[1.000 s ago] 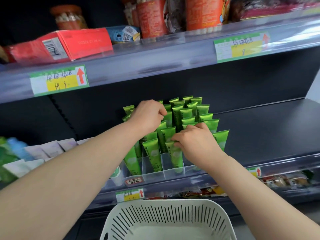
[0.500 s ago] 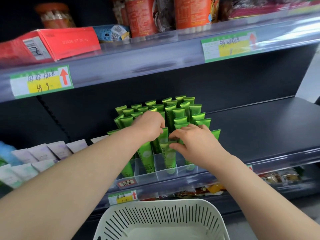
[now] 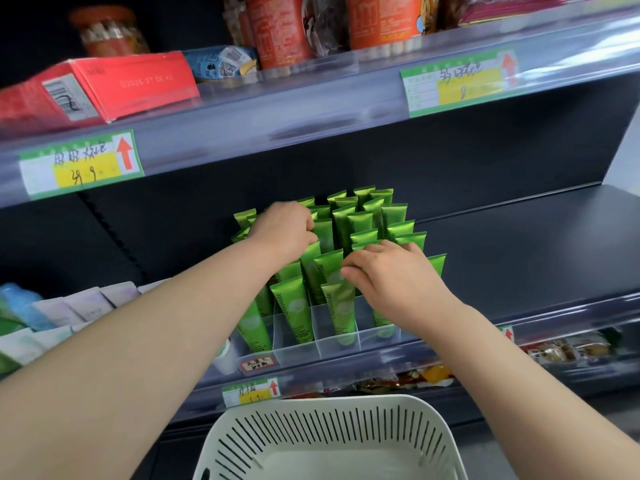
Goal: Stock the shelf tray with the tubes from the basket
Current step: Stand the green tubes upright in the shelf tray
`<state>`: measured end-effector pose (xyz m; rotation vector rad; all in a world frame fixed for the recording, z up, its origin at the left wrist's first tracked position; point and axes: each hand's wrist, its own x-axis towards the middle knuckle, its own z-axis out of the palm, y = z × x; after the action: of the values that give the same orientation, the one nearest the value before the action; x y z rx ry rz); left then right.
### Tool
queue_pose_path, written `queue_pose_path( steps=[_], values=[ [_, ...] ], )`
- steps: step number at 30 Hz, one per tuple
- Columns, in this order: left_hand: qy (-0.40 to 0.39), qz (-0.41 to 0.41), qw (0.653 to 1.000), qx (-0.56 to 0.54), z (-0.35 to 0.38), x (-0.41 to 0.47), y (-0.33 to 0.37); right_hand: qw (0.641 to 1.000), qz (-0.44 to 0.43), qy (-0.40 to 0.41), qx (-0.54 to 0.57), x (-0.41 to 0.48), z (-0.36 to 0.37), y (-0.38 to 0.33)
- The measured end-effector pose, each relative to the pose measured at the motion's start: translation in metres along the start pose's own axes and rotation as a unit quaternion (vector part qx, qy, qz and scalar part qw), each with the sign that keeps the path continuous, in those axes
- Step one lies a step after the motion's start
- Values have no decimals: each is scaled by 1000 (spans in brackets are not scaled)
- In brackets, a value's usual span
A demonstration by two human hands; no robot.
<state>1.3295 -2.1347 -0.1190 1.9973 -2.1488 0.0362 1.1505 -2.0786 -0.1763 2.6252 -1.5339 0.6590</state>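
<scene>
Several green tubes [image 3: 360, 223] stand upright in rows in a clear divided shelf tray [image 3: 332, 344] on the dark middle shelf. My left hand [image 3: 282, 230] is curled over the tube tops in the left rear rows, fingers closed on one of them. Over the front middle rows, my right hand [image 3: 391, 275] pinches the top of a green tube [image 3: 337, 306] between thumb and fingers. The white slotted basket [image 3: 329, 434] sits below at the bottom edge. No tube shows in its visible part.
The upper shelf [image 3: 311, 112] overhangs close above, carrying a red box [image 3: 114, 84], cans and price labels. Pale tubes [image 3: 62, 313] lie to the tray's left. Bare dark shelf [image 3: 519, 244] extends to the right. Snack packs [image 3: 568, 348] fill the lower shelf.
My left hand has shifted slightly back and left over the rear tubes. My right hand stays on the front rows. The view has drifted a little.
</scene>
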Motion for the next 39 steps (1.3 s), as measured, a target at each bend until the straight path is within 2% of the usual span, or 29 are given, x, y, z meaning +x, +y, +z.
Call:
queue_pose_path(
  steps=[2,5,11,14,24,33,39],
  values=[
    [-29,-3,997,66,4,1,-1,1000,5,-5,2,0,1,2],
    [-46,-2,993,105,13,3,0,1000,6,-13,-3,-1,2,4],
    [-1,15,993,117,20,11,12,1000,6,-2,-5,-3,1,10],
    [20,14,995,96,23,15,18,1000,7,0,-7,-3,0,12],
    [9,34,999,-15,17,13,8,1000,-1,-1,-12,0,-3,8],
    [54,22,995,-75,-7,-8,-36,999,-52,7,-4,18,5,-34],
    [27,21,996,-79,-14,-23,-56,996,-83,-17,-38,34,25,-59]
  ],
)
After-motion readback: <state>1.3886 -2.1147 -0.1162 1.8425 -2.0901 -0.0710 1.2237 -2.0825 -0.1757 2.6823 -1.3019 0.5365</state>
